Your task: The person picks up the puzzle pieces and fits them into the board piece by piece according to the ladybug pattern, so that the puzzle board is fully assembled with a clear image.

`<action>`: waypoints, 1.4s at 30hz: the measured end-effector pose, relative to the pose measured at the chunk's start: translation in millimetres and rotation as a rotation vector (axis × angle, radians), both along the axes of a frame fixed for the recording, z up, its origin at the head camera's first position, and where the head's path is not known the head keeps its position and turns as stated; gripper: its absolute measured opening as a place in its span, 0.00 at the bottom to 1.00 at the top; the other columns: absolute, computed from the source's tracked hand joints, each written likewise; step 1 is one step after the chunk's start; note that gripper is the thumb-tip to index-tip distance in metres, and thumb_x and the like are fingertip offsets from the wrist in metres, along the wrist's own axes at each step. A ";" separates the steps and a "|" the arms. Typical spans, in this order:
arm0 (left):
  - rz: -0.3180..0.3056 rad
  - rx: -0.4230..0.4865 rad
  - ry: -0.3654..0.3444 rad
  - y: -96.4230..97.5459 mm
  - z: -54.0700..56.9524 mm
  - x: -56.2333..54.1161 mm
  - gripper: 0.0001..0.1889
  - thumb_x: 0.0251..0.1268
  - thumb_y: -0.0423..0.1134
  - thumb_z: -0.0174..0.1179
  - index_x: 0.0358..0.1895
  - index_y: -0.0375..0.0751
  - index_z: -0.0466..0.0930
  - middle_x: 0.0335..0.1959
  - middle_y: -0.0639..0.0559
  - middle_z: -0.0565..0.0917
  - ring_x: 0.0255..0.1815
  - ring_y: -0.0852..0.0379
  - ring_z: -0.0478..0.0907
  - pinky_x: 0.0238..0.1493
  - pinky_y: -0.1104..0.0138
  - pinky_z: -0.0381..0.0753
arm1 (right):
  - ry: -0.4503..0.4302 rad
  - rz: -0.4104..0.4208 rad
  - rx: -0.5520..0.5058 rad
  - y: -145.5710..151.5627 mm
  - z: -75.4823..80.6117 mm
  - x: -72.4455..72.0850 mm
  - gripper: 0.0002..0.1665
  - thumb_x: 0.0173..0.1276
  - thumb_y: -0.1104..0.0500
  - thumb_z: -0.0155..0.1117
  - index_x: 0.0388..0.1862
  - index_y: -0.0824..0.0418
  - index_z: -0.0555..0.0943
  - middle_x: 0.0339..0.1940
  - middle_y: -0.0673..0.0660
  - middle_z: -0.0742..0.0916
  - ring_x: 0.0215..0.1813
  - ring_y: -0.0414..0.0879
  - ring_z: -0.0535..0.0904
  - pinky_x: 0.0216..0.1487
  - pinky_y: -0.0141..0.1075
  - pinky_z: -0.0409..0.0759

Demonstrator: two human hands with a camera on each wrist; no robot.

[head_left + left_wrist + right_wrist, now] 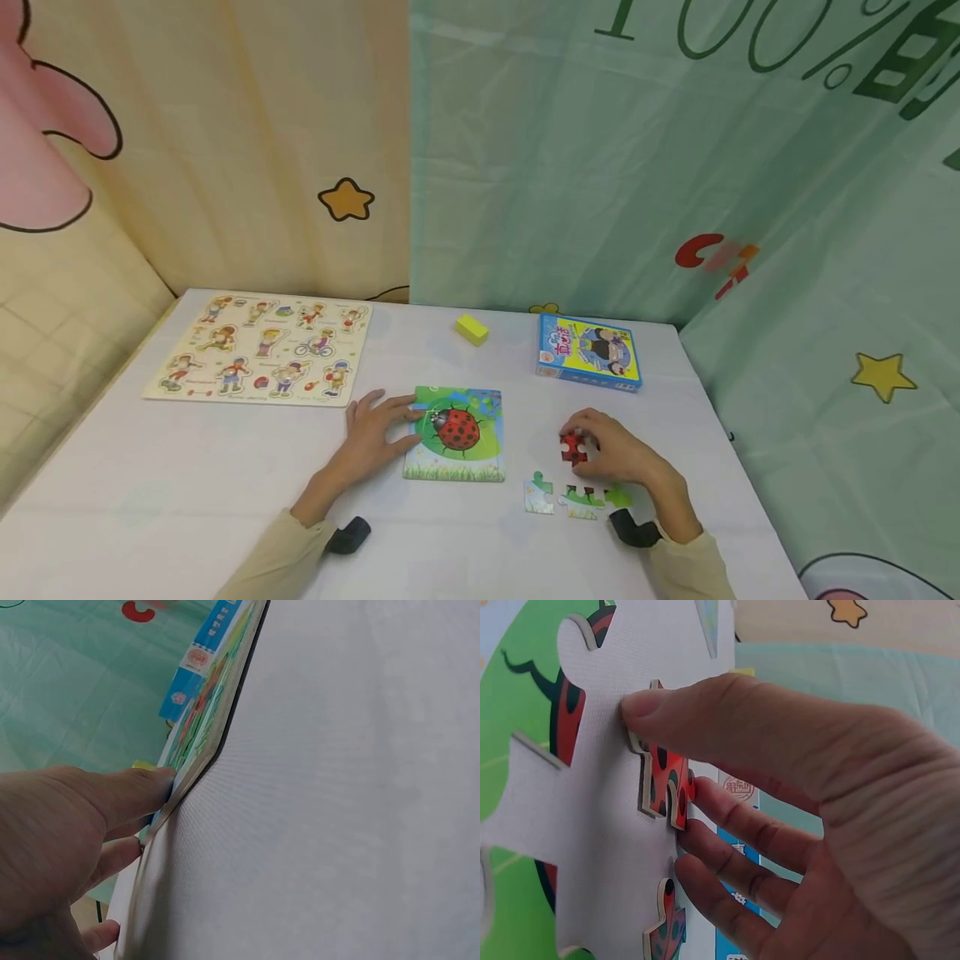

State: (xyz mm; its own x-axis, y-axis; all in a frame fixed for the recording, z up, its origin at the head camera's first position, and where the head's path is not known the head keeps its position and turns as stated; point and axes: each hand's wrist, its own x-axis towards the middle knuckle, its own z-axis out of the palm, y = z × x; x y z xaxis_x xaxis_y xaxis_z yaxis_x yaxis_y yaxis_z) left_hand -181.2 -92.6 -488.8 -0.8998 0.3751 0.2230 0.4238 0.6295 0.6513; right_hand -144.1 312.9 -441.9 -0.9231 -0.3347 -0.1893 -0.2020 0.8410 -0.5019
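A square ladybug picture puzzle [457, 429] lies on the white table in the head view. My left hand [371, 437] rests at its left edge, fingers spread and thumb [142, 796] against the side. To the right, my right hand [611, 446] pinches a red, black-spotted jigsaw piece [664, 776] between thumb and fingers, close over the table. Another red piece [664, 926] lies beside the fingers in the right wrist view. Nearer the body are a pale piece with grass [538, 496], a green-and-white piece [581, 502] and a green piece [618, 497].
A wooden peg board with sports figures [266, 350] lies at the back left. Near the table's back edge is a yellow block [472, 330]. A blue and yellow box [588, 352] lies at the back right. Printed curtains [540, 167] stand behind the table [420, 542].
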 end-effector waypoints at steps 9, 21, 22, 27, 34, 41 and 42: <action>-0.005 -0.029 -0.014 -0.5 3.7 -0.5 0.20 0.59 0.41 0.71 0.56 0.47 0.85 0.68 0.45 0.77 0.75 0.29 0.54 0.69 0.29 0.39 | 0.019 -0.005 -0.009 -3.2 -0.6 1.6 0.22 0.57 0.55 0.77 0.52 0.49 0.82 0.58 0.51 0.79 0.52 0.46 0.74 0.53 0.41 0.81; -0.004 -0.025 -0.018 1.4 4.9 0.4 0.20 0.60 0.40 0.71 0.56 0.47 0.85 0.68 0.45 0.77 0.75 0.28 0.54 0.69 0.30 0.39 | 0.075 0.006 -0.013 -13.9 -4.5 0.6 0.22 0.57 0.56 0.77 0.51 0.49 0.83 0.62 0.52 0.78 0.63 0.51 0.72 0.65 0.53 0.77; -0.003 -0.025 -0.018 1.2 4.5 0.5 0.20 0.60 0.40 0.71 0.56 0.47 0.85 0.68 0.45 0.77 0.75 0.28 0.54 0.69 0.30 0.39 | 0.073 0.009 -0.016 -15.4 -4.7 0.2 0.22 0.57 0.55 0.77 0.51 0.49 0.82 0.62 0.52 0.78 0.63 0.50 0.72 0.65 0.53 0.77; -0.002 -0.022 -0.022 0.4 3.3 0.6 0.20 0.60 0.41 0.71 0.56 0.46 0.84 0.68 0.45 0.77 0.75 0.29 0.54 0.69 0.30 0.39 | 0.079 0.031 -0.031 -22.2 -4.7 -1.9 0.22 0.57 0.53 0.77 0.52 0.48 0.82 0.62 0.50 0.78 0.63 0.49 0.73 0.65 0.53 0.76; -0.003 -0.019 -0.017 0.6 2.9 -1.7 0.20 0.60 0.41 0.71 0.56 0.47 0.84 0.68 0.45 0.77 0.76 0.29 0.53 0.70 0.30 0.38 | 0.097 0.042 -0.045 -31.9 0.3 -2.4 0.23 0.58 0.52 0.77 0.53 0.48 0.82 0.60 0.47 0.78 0.62 0.48 0.74 0.66 0.53 0.76; 0.005 -0.022 -0.019 0.7 0.9 -2.4 0.20 0.59 0.41 0.72 0.56 0.48 0.84 0.68 0.46 0.77 0.76 0.30 0.54 0.70 0.30 0.38 | 0.125 0.094 -0.063 -43.1 4.0 -2.0 0.24 0.58 0.52 0.78 0.53 0.51 0.83 0.59 0.48 0.79 0.61 0.47 0.75 0.65 0.51 0.77; 0.005 -0.021 -0.022 0.9 0.8 -2.2 0.20 0.59 0.41 0.72 0.56 0.48 0.84 0.68 0.46 0.77 0.76 0.30 0.54 0.70 0.30 0.38 | 0.129 0.101 -0.065 -44.8 4.0 -2.2 0.24 0.58 0.52 0.77 0.53 0.51 0.83 0.59 0.48 0.79 0.61 0.47 0.75 0.64 0.51 0.77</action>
State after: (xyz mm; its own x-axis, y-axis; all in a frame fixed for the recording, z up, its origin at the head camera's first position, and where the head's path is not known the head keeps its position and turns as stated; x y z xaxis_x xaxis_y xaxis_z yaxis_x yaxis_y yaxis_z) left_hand -183.4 -91.8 -488.1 -0.9061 0.3752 0.1953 0.4066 0.6453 0.6467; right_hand -146.3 268.1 -437.9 -0.8992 -0.4349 -0.0469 -0.3501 0.7797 -0.5191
